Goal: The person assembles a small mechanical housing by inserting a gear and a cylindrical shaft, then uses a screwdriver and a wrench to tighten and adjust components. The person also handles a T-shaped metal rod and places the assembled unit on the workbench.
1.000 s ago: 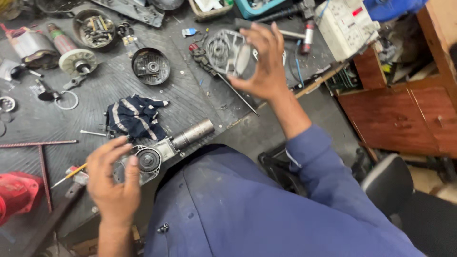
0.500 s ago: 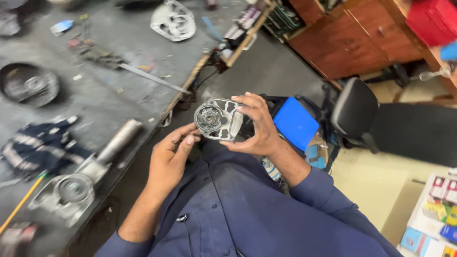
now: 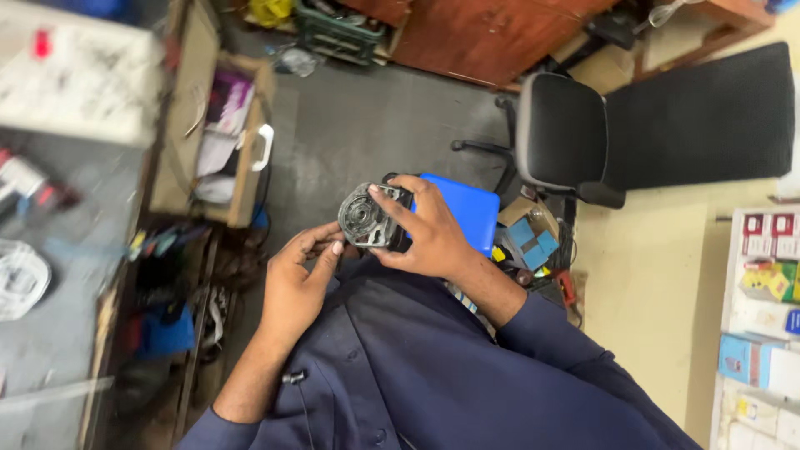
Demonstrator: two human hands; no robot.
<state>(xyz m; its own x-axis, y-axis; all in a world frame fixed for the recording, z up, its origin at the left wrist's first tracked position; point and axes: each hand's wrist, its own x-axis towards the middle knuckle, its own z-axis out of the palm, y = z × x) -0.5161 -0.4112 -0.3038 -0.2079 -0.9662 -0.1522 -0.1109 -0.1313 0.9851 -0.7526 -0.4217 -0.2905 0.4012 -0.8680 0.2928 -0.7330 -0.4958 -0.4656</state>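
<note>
A round grey metal motor housing [image 3: 365, 218] with a dark centre is held in front of my chest. My right hand [image 3: 427, 228] grips it from the right side, fingers wrapped over its top. My left hand [image 3: 302, 275] sits just below and left of it, fingertips curled and touching its lower edge. Both forearms come out of dark blue sleeves.
A blue plastic stool [image 3: 463, 212] stands just behind the housing. A black office chair [image 3: 567, 133] is at the upper right. The grey workbench [image 3: 58, 275] with an open wooden drawer [image 3: 225, 142] lies at left. Shelves of small boxes [image 3: 762, 317] stand at right.
My view has swung right, away from the bench toward the floor and chair. The housing stays in my right hand, and my left hand has slipped lower under it.
</note>
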